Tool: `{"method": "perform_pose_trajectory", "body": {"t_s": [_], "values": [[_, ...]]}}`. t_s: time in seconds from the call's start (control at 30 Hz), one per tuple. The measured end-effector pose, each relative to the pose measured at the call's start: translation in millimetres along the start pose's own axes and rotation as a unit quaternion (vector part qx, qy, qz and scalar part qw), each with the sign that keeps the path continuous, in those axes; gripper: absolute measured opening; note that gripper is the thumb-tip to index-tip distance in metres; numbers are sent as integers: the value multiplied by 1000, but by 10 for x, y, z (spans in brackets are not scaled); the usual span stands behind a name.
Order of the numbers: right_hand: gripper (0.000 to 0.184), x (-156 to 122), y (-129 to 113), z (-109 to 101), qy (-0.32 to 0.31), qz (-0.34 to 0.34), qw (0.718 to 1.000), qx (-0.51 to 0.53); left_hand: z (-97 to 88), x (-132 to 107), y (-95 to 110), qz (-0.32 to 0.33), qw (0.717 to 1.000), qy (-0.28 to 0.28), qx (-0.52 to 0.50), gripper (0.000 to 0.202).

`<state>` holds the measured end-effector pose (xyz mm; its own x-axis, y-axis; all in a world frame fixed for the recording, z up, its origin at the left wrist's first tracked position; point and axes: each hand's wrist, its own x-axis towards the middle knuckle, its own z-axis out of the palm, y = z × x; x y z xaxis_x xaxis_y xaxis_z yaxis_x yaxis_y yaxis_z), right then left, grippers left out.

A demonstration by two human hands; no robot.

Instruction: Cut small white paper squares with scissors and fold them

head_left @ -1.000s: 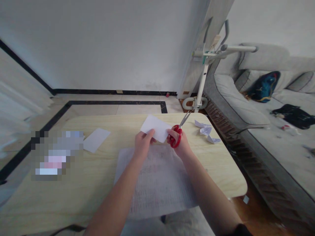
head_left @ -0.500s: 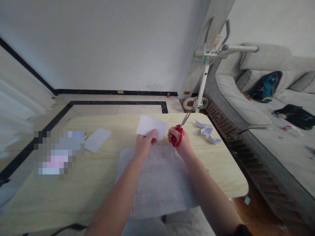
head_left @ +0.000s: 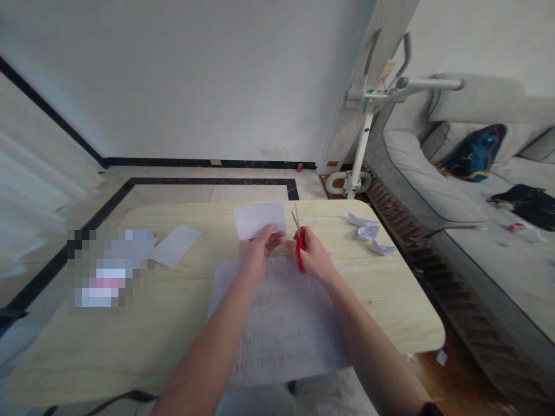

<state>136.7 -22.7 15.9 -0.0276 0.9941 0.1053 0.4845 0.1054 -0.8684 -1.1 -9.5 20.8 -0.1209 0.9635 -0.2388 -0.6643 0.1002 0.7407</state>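
Observation:
A small white sheet of paper [head_left: 259, 219] is pinched by its lower edge in my left hand [head_left: 256, 251], thumb on top. To its right, my right hand [head_left: 316, 254] grips a pair of red-handled scissors [head_left: 301, 245]. Their metal blades point up and away, slightly parted, a little to the right of the paper and apart from it. Below both hands a large printed sheet [head_left: 281, 323] covers the near middle of the table.
On the pale wooden table [head_left: 173, 323] another white sheet [head_left: 177, 245] lies left, beside a blurred-out patch. Several folded paper pieces [head_left: 368, 232] rest at the right. Beyond the table stand white exercise equipment [head_left: 361, 144] and a grey sofa [head_left: 433, 173].
The scissors have swung from pointing up-right to nearly upright, and my right hand has moved slightly lower. The paper in my left hand has turned and shifted a little left. The view shifted slightly.

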Motion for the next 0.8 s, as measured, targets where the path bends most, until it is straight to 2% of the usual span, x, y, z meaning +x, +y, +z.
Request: {"method": "perform_pose_trajectory", "body": {"t_s": [0.23,0.37,0.5,0.63,0.7,0.8], "values": [[13,-21,-3,53,-14,-28,995,-99,-35,51,-23,-77,995,35,-58,16],[11,-40,-12,77,-4,-32,989,-144,-52,76,-48,-101,990,10,-97,13],[12,-52,-8,87,3,-39,989,-139,-43,62,-45,-95,991,-8,-92,15],[12,-27,8,95,25,-29,998,-57,-21,28,-35,-66,997,-1,-30,16],[14,0,19,102,31,-10,998,46,-17,13,-39,-29,999,18,17,18],[19,40,32,106,22,30,980,194,-17,-12,-52,46,989,32,134,19]]}}
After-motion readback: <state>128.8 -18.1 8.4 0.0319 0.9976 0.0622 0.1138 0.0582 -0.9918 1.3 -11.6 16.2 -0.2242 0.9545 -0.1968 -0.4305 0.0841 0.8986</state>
